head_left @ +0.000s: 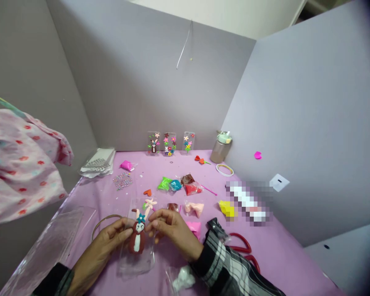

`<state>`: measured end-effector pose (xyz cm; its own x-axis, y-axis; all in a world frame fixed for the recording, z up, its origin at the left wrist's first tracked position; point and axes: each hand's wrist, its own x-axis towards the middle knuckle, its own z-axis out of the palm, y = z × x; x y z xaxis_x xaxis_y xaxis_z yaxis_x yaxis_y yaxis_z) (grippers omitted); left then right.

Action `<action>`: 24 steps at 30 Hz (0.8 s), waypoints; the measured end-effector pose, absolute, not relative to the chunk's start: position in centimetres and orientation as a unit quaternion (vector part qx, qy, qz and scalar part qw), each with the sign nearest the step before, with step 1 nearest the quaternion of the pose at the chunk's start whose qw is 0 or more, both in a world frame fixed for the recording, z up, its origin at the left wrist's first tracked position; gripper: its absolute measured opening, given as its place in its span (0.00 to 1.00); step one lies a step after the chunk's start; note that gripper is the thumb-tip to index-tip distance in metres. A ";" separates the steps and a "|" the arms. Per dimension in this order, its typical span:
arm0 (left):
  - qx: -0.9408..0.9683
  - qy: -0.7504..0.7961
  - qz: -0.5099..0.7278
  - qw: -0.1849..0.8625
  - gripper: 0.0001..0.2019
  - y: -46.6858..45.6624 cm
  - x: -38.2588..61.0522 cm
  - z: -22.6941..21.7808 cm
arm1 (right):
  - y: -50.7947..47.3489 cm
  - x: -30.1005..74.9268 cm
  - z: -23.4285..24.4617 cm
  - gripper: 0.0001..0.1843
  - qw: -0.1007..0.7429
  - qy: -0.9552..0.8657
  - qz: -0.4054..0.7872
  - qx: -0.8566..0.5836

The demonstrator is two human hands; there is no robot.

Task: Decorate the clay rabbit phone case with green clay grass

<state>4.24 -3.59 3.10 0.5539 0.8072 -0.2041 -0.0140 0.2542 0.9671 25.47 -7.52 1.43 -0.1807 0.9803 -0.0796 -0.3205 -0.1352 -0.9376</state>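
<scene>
A clear phone case [146, 263] lies in front of me. On it is a brown clay rabbit [137, 242] with a white face and belly, long ears and a blue flower on its head. A pale clay flower [150, 203] sits near the top of the case. My left hand [114, 236] is closed on the case's left edge, its thumb against the rabbit's side. The fingers of my right hand [169, 228] are pinched together beside the rabbit's ear and the case's right edge; what lies between them is hidden.
Several clay packets, including green [164, 183] and white [184, 279] ones, lie about the pink table [101, 201]. Red-handled scissors [242, 242] sit by my right sleeve. Decorated cases [169, 144] lean against the back wall beside a bottle [221, 148]. Plastic sleeves [55, 234] lie left.
</scene>
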 end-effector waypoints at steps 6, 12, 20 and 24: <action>0.498 0.410 0.366 0.671 0.14 -3.7 4.3 3.2 | -8.0 25.2 1.6 0.23 0.462 -0.460 0.649 -0.392; 0.506 0.389 0.332 0.695 0.14 -3.8 4.4 3.3 | -7.6 25.4 1.7 0.23 0.506 -0.450 0.615 -0.402; 0.519 0.375 0.316 0.700 0.14 -3.8 4.5 3.3 | -7.5 25.5 1.3 0.25 0.527 -0.443 0.603 -0.403; 0.515 0.375 0.306 0.707 0.16 -3.8 4.6 2.5 | -7.3 25.7 1.4 0.25 0.541 -0.437 0.591 -0.409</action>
